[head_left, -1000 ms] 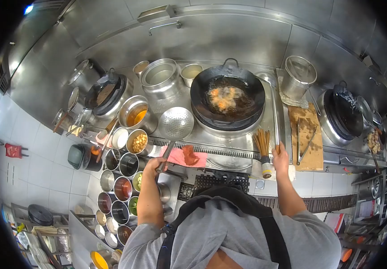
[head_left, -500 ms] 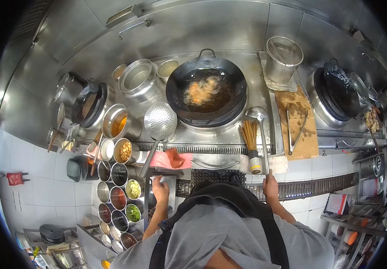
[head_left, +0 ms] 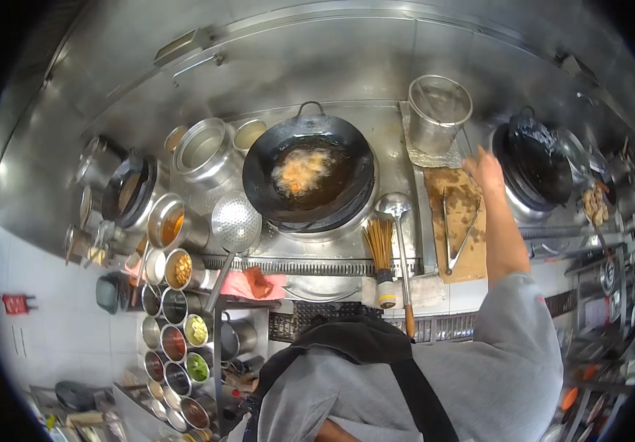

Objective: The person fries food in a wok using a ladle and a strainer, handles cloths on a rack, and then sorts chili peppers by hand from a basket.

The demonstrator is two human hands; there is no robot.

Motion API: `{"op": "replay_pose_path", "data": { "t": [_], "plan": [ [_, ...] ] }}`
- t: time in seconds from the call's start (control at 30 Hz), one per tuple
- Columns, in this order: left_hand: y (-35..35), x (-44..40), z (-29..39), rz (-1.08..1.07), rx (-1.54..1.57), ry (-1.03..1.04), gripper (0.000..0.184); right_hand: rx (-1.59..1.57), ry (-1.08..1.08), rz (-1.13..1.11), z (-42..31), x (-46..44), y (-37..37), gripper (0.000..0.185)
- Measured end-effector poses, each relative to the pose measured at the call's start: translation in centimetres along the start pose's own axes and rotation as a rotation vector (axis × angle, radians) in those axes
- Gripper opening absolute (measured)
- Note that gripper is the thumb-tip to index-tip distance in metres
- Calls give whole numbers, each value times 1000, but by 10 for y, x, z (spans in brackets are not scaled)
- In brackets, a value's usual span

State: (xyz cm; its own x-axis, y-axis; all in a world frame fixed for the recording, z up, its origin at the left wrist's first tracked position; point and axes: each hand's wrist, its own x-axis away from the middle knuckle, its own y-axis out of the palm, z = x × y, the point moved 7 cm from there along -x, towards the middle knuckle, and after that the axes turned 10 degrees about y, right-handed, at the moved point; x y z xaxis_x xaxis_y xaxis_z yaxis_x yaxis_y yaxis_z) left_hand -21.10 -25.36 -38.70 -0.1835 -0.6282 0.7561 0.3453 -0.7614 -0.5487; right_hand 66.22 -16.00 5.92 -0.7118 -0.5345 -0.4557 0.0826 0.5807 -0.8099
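Observation:
My right hand (head_left: 485, 171) reaches forward at the right, its fingers curled at the thin handle of a round mesh strainer (head_left: 441, 99). That strainer sits in the top of a tall metal pot (head_left: 432, 138). Just below the hand, a pair of metal tongs (head_left: 447, 221) lies on stained cardboard (head_left: 472, 254). My left hand is out of view. In the black wok (head_left: 258, 173), pale orange food (head_left: 302, 174) bubbles in dark oil. A ladle (head_left: 403, 258) with a wooden handle rests by a bamboo brush (head_left: 381, 250).
A perforated skimmer (head_left: 236, 222) lies left of the wok, near a red cloth (head_left: 258, 282). Metal pots (head_left: 203, 147) stand behind it. Several ingredient tins (head_left: 198, 331) line the left side. A second wok (head_left: 542, 151) is at the right, a third (head_left: 129, 191) at the left.
My right hand has left the ladle's handle and reached forward to the strainer's handle. My left hand has dropped out of sight. The view has shifted to the right.

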Motion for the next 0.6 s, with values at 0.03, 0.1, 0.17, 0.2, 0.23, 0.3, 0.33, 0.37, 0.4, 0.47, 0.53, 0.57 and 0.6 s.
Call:
{"op": "replay_pose_path", "data": {
  "t": [0.03,0.1,0.17,0.2,0.23,0.3,0.33,0.37,0.4,0.47,0.53,0.57,0.6],
  "plan": [
    [13,10,-4,-8,15,-14,27,107,143,-243,22,-9,39,43],
    [36,24,-7,-19,53,-31,27,-485,526,-446,57,0,93,41],
    [64,33,-3,-33,76,-31,27,-868,725,-635,69,11,165,28],
    [75,34,3,-36,83,-24,26,-979,733,-600,53,15,170,24],
    [83,34,10,-35,84,-19,26,-1093,750,-562,34,23,176,21],
    [84,31,30,-5,73,-13,26,-1204,743,-496,-6,35,175,19],
    [78,27,41,28,74,-15,25,-1335,775,-382,-21,45,169,16],
    [69,25,54,73,103,-21,25,-1337,768,-397,-36,60,162,16],
    [52,25,68,121,139,-35,25,-1348,695,-401,-52,74,147,19],
    [14,44,108,242,345,-67,20,-1361,626,-399,-82,104,120,21],
    [9,30,96,300,392,-16,13,-1383,642,-438,-104,129,104,41],
    [5,23,91,327,414,11,12,-1377,648,-435,-102,128,105,41],
    [12,8,77,393,191,147,13,-1254,533,-519,-107,122,106,43]
  ]
}}
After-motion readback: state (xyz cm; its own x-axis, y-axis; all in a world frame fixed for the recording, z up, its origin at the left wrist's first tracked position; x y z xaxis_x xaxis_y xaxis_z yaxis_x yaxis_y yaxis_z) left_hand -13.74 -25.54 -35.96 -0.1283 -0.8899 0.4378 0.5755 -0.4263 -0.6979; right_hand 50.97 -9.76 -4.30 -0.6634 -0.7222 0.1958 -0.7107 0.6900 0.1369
